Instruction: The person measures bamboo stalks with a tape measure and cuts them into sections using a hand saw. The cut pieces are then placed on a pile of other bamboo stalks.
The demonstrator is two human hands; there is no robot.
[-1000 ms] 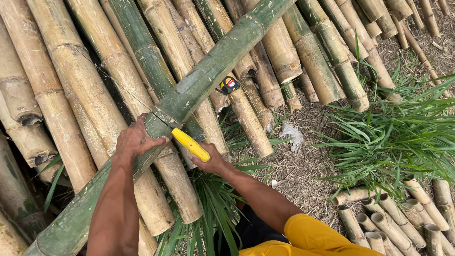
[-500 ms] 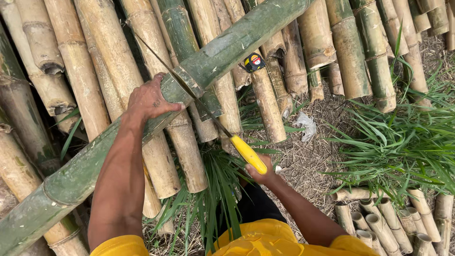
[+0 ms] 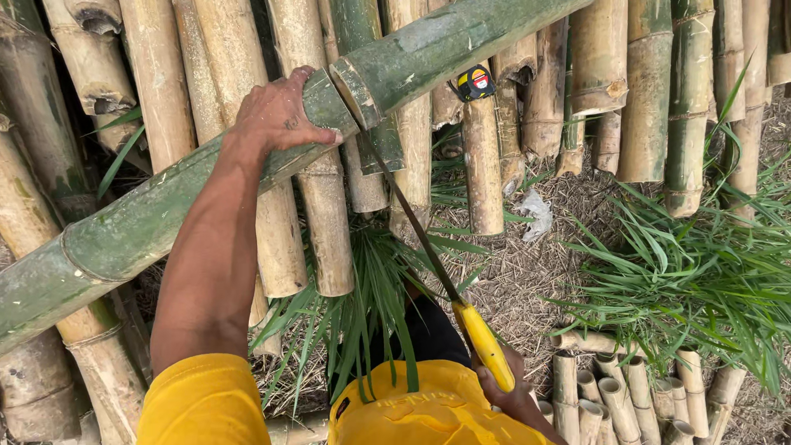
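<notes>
Saw point(image 3: 428, 247) gripped by right hand point(image 3: 515, 395), green bamboo pole point(image 3: 206, 198) pinned under left hand point(image 3: 276, 115); best stroked long, blade square to the cut.

The one label in view is a round red sticker point(image 3: 480, 80) on the face of a small black-and-yellow tape measure case point(image 3: 475, 83), which rests on the dry tan bamboo poles point(image 3: 482, 165) just below the long green bamboo pole point(image 3: 445, 41). A crumpled whitish wrapper scrap point(image 3: 535, 210) lies on the straw-covered ground point(image 3: 527, 280) below. No signs or screens show.
</notes>
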